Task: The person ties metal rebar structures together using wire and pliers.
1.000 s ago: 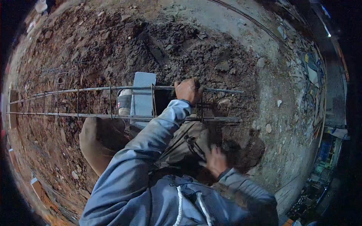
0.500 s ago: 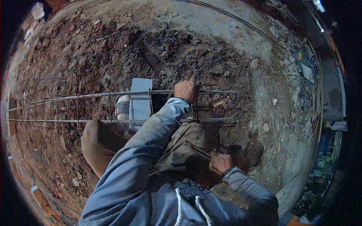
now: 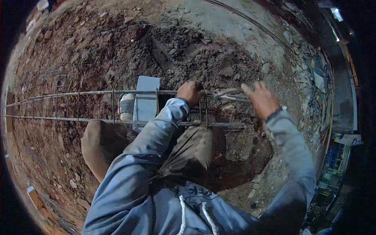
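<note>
A long rebar cage (image 3: 82, 120) of two visible bars with thin stirrups lies across my legs. My left hand (image 3: 190, 93) is closed around its far bar (image 3: 137, 92), by a stirrup. My right hand (image 3: 263, 98) is at the right end of that bar, fingers curved around the handles of a slim metal tool that looks like pincers (image 3: 229, 93). The tool lies along the bar and points toward my left hand. Its jaws are blurred. The near bar (image 3: 225, 124) passes over my knee, its right end free.
A pale grey block (image 3: 147, 84) stands upright behind the cage, beside my shoe (image 3: 126, 106). Dark, lumpy soil (image 3: 176, 51) surrounds the cage. Thin rods (image 3: 250, 21) lie on paler ground at the far right, near scattered debris (image 3: 318, 74).
My right hand has risen from beside my right thigh to the far bar's right end, bringing the tool with it. My left hand stays on the bar; the view has shifted slightly.
</note>
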Demonstrator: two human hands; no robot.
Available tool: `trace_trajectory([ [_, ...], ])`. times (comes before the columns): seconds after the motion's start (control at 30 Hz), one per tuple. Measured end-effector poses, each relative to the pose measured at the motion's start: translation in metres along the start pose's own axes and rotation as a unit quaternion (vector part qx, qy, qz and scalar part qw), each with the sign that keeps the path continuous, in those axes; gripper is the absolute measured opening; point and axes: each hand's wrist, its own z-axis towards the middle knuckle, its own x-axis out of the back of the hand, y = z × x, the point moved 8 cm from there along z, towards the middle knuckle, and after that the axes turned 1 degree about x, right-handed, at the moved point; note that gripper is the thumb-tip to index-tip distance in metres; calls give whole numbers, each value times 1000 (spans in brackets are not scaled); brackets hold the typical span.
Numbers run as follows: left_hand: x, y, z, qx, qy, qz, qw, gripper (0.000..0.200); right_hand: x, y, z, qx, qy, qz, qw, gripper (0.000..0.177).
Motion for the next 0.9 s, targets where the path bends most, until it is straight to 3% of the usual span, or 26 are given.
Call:
trace_trajectory([
  [0.07,-3,0,-5,-5,-18,-4,1000,40,-4,8,33,24,30,-29,999,51],
  [0.13,0,6,-13,-19,32,104,994,39,-10,8,57,70,16,-72,995,49],
  [0.23,-4,4,-13,-4,17,162,987,36,-5,7,69,113,18,-68,991,48],
  [0.37,-8,5,-13,-20,42,166,985,35,3,-2,79,155,55,-66,984,51],
  [0.5,-4,5,-14,-12,40,150,988,35,11,-8,92,206,81,-93,971,50],
  [0.6,-10,1,-13,-18,46,156,987,36,22,-13,100,233,170,-133,948,41],
  [0.7,-17,-7,-9,-9,38,143,989,36,24,-18,115,240,155,-180,941,36],
  [0.77,-12,-5,-11,-31,97,105,989,34,32,-25,120,252,163,-185,936,29],
  [0.8,-12,-3,-9,3,19,75,997,38,39,-30,120,261,169,-184,932,26],
  [0.9,5,2,-4,46,27,-5,999,48,47,-41,120,267,157,-204,929,20],
])
